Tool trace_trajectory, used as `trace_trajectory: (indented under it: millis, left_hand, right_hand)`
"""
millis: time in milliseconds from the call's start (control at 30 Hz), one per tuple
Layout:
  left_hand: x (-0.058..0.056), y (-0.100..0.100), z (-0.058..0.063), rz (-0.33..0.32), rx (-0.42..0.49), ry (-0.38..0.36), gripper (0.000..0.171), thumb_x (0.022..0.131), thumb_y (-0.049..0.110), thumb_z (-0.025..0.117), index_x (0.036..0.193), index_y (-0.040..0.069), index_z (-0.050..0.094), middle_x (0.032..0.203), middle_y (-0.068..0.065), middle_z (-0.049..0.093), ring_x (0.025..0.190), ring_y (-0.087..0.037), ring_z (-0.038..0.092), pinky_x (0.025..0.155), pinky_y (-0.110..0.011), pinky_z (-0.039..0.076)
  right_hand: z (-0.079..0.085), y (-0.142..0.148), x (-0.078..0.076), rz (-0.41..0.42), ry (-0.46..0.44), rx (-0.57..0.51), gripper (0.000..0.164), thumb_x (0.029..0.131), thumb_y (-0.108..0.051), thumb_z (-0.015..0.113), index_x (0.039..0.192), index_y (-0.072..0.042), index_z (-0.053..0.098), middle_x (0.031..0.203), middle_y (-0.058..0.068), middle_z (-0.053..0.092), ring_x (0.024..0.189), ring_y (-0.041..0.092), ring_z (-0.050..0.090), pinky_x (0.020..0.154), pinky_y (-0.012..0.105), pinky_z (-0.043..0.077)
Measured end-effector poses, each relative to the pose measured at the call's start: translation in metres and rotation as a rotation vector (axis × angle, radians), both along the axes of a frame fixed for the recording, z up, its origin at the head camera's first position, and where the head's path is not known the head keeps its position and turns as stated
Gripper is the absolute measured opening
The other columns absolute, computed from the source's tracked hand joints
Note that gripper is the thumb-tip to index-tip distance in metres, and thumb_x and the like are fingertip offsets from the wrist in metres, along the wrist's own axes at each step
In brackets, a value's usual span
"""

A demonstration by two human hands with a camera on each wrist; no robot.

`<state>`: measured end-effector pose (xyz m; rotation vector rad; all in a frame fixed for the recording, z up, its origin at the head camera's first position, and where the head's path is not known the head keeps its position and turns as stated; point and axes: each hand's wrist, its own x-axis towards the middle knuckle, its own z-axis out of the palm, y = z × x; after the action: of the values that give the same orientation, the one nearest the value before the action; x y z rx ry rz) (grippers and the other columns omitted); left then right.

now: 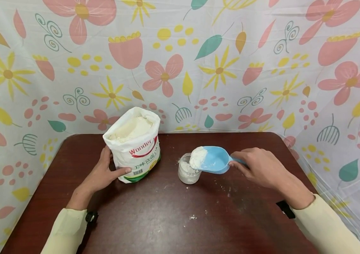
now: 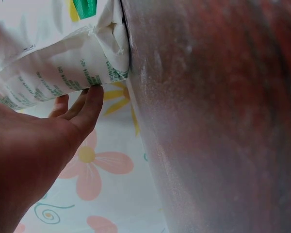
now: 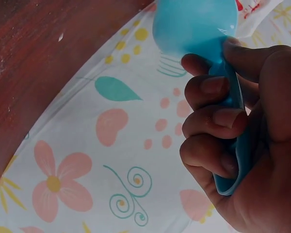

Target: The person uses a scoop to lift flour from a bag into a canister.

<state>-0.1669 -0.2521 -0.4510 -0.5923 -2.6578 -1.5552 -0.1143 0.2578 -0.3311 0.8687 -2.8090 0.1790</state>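
Cream sleeves point(image 1: 329, 229) are stretching over the brown desk point(image 1: 142, 222). Left of the glass jar point(image 1: 189, 178), the Wonder bag point(image 1: 145, 160) is standing, holding white powder point(image 1: 138, 127); the left grip point(image 1: 102, 173) is spreading loosely, thumb and fingertips touching the bag. Right of the jar, the right grip point(image 1: 261, 166) is curling tightly round the handle point(image 3: 227, 187) of a blue scoop point(image 1: 216, 159), whose powder-heaped tip is hanging over the jar's rim. White lumps point(image 1: 185, 167) are lying inside the jar.
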Motion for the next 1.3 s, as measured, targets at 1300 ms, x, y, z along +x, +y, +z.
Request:
trace_trajectory:
  millis: [1300]
  left_hand:
    - [-0.0002, -0.0016, -0.0004, 0.015, -0.016, -0.018, 0.117, 0.089, 0.030, 0.089, 0.166, 0.046, 0.003, 0.165, -0.010, 0.016, 0.149, -0.034, 0.028, 0.114, -0.068, 0.033]
  right_hand:
    - [0.0071, -0.0087, -0.0055, 0.006, 0.052, 0.033, 0.014, 0.096, -0.027, 0.081, 0.108, -0.020, 0.079, 0.077, -0.015, 0.060, 0.065, 0.003, 0.053, 0.055, 0.029, 0.046]
